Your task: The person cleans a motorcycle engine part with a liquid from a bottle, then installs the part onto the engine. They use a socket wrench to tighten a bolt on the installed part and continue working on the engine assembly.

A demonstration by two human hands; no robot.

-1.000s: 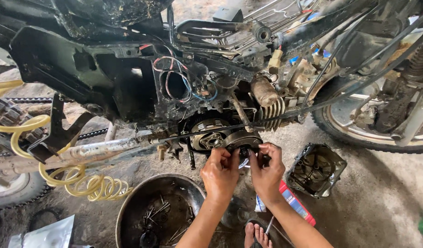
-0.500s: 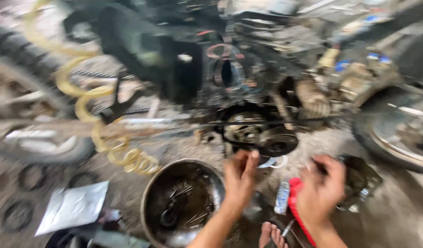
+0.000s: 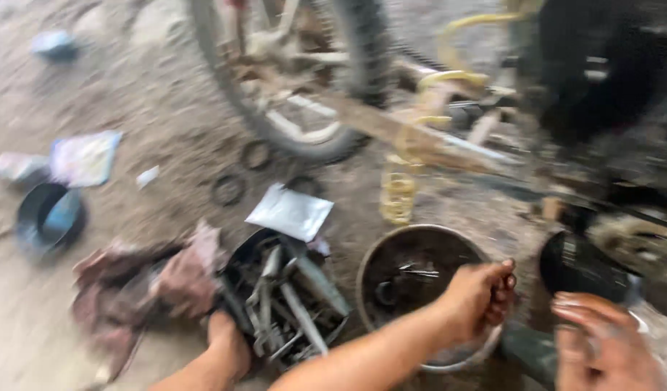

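Hovering above the oily metal pan as a catch basin: left hand clenched, contents too blurred to tell; right hand beside it, fingers loose and empty.

A dull, grimy metal bowl sits beside a dark tray of greasy metal tools, a stained cloth rag, a glossy plastic packet, a matt rubber tyre and rough, dusty concrete floor.

Round metal pan, dark oily inside, small parts, seemingly blurred, on ground
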